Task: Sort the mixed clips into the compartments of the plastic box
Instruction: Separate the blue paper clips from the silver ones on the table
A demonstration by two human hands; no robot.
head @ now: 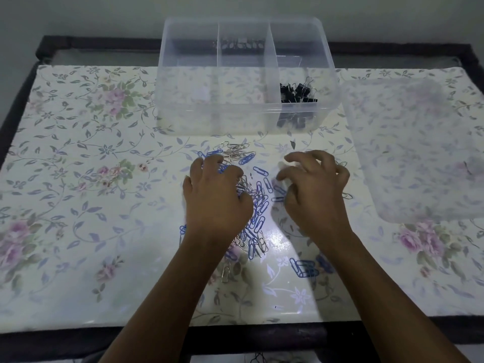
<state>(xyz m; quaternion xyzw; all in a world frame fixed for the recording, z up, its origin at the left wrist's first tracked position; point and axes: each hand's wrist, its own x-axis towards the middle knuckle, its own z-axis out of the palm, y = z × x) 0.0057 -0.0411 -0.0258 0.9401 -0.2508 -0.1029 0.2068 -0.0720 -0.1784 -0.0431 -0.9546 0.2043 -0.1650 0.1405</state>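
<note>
The left hand (217,197) lies palm down on the heap of paper clips (258,208), its fingers (235,174) curled into the silver ones. Whether they have actually gripped any cannot be told. The right hand (318,189) sits just right of the heap with fingers (296,157) spread and bent like a claw, slightly blurred, holding nothing that shows.

Blue and silver clips lie mixed on the desk (78,231) between and under both hands, with a small blue cluster (305,268) apart, nearer the person. The plastic box (167,119) stands just beyond the heap. Black binder clips (298,93) fill its right compartment. A clear lid (419,153) lies flat to the right, near the desk's edge. The cloth to the left of the hands is open, as is the strip along the near edge.
</note>
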